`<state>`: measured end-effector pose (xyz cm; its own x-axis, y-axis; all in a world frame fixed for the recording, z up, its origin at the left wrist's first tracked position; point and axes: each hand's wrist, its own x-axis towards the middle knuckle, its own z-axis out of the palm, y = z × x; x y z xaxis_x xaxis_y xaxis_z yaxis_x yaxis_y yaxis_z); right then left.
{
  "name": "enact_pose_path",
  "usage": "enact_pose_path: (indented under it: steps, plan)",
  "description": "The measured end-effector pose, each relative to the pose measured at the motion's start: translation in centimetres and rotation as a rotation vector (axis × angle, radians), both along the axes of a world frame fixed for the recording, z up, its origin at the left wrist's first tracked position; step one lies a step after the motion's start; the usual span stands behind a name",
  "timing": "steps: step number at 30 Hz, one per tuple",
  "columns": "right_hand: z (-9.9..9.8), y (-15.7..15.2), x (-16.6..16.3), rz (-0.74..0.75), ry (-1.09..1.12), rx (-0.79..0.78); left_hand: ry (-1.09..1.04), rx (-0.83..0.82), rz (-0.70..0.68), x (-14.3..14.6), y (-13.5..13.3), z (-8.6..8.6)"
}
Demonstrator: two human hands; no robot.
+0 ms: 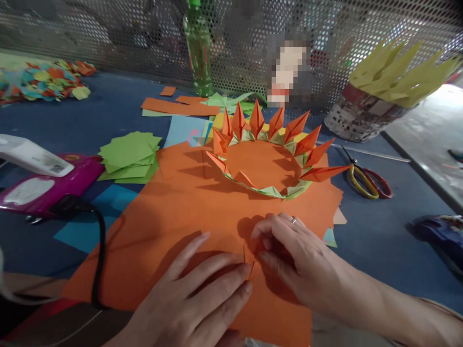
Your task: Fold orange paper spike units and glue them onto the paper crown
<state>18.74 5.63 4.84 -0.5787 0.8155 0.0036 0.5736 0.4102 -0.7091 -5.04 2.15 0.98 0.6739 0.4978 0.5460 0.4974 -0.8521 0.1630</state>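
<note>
My left hand (198, 299) lies palm down with its fingers stretched out, fingertips pressing a small folded piece of orange paper (248, 254). My right hand (294, 250), with a ring on one finger, is curled in a pinch at that piece's right edge. Most of the folded piece is hidden under the fingers. Both hands rest over a large orange paper sheet (173, 207). Just beyond them on the sheet lies a ring of pale green folded paper (271, 192), with several pointed orange folded pieces (256, 120) standing around its back and right side.
Green paper squares (128, 156) and a magenta device (54, 188) with a black cord (99, 250) lie left. Scissors (365, 180) and a dark blue object (439, 236) are right. Behind stand a green bottle (198, 53) and a newsprint-covered pot (361, 115) with yellow-green paper points.
</note>
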Motion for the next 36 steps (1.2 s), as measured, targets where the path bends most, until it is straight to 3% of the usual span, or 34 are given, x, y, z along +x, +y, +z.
enact_pose_path:
  steps: [6, 19, 36]
  plan:
    - [-0.3, -0.2, -0.3, -0.040, -0.043, 0.104, -0.024, 0.002, 0.014, 0.1, -0.1, 0.0]
    - [-0.9, 0.9, 0.4, -0.134, 0.008, 0.147, -0.112, -0.040, 0.079, 0.9, -1.2, -0.5]
    - [-0.8, 1.2, 0.1, -0.014, -0.074, 0.274, -0.199, -0.314, 0.071, 0.9, -1.7, 1.1]
